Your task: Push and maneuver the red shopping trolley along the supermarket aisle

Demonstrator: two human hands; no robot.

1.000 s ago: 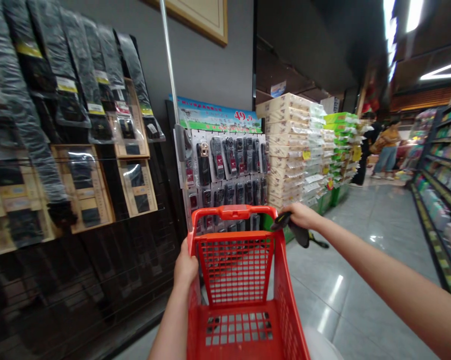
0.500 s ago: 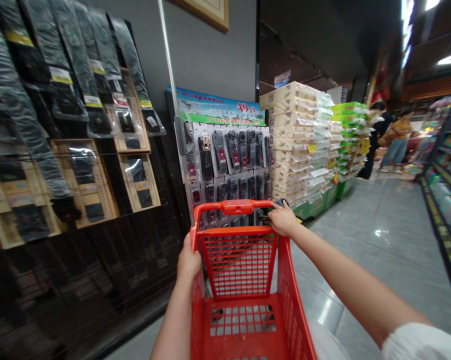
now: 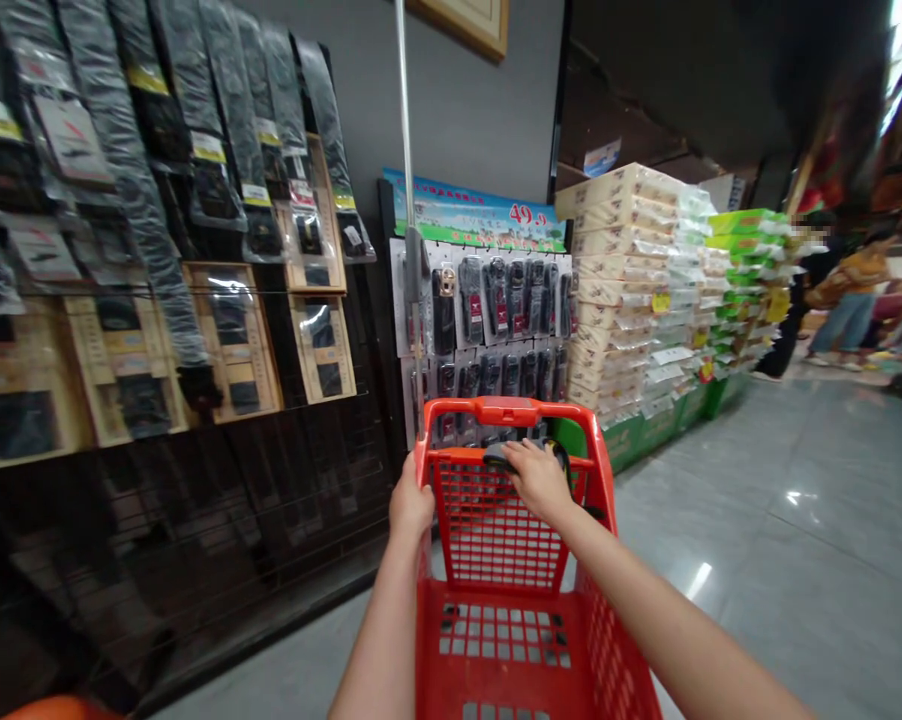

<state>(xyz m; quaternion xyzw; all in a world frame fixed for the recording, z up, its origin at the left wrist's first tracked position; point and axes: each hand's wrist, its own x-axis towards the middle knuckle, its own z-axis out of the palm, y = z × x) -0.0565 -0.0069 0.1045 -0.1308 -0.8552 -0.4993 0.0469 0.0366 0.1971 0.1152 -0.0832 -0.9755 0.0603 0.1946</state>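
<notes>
A red plastic shopping cart (image 3: 507, 410) stands before me, its slatted back panel and bare grid floor showing. My left hand (image 3: 411, 502) is closed round the cart's left upper frame. Just above it rises a thin metal pole (image 3: 404, 110) with a grey middle part; I cannot tell whether it is fixed to the cart. Over the top of the back panel, my right hand (image 3: 539, 480) has its fingers bent over a black and grey strap-like thing (image 3: 498, 457). Its exact kind is partly hidden by the hand.
Wrapped belts (image 3: 177, 110) and boxed goods (image 3: 323, 350) hang on the left wall. Ahead is a belt display (image 3: 496, 300) with a price banner. Stacked cartons (image 3: 608, 290) and green boxes (image 3: 747, 250) line the right side. Two people stand farther back by the grey tiled floor (image 3: 751, 480).
My right hand has moved from the cart's right upper corner to the middle of the back panel, the dark thing shifting with it. The view has turned left; my left hand keeps its grip.
</notes>
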